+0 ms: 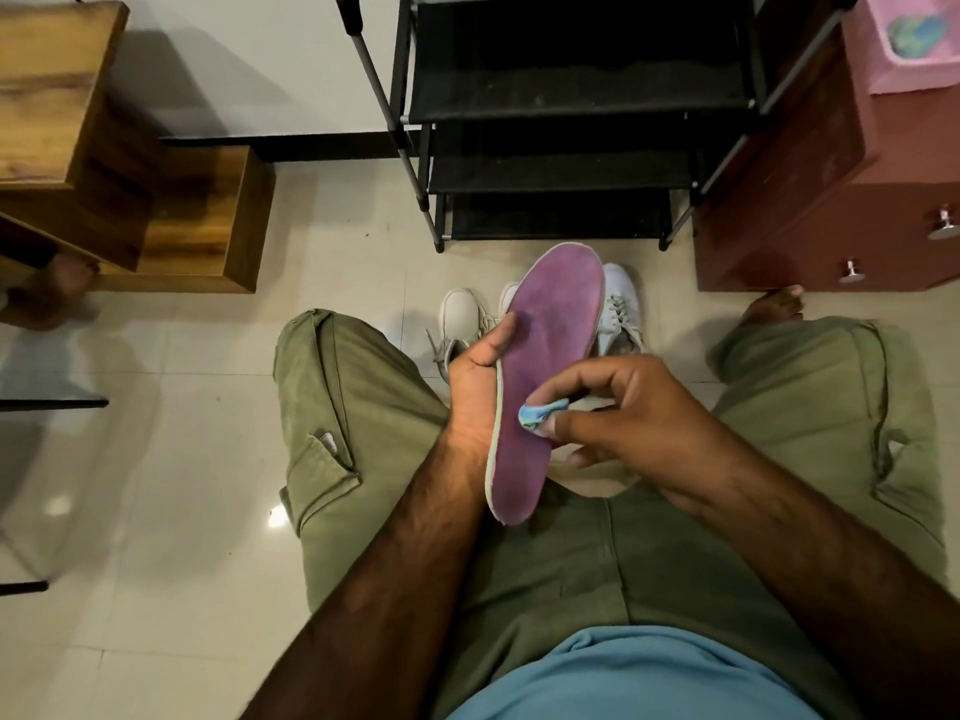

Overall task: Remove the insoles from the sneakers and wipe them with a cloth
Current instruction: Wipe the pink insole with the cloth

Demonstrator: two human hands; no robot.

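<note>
1. The left hand (475,387) grips a purple insole (545,366) along its left edge, with the thumb curled over the purple face and the palm behind it.
2. The insole is held above the lap. Its toe end points to about 1 o'clock and its heel to 7 o'clock.
3. The right hand (623,413) pinches a small blue cloth (540,412) between thumb and fingertips, with the cloth touching the insole's lower half.
4. White sneakers (460,314) stand on the tiled floor (182,433) at 12 o'clock from the hands, between the knees and partly hidden behind the insole.
5. A black shoe rack (561,122) stands beyond them at 12 o'clock, with a red cabinet (831,200) at 2 o'clock and a wooden shelf (78,122) at 10 o'clock.
</note>
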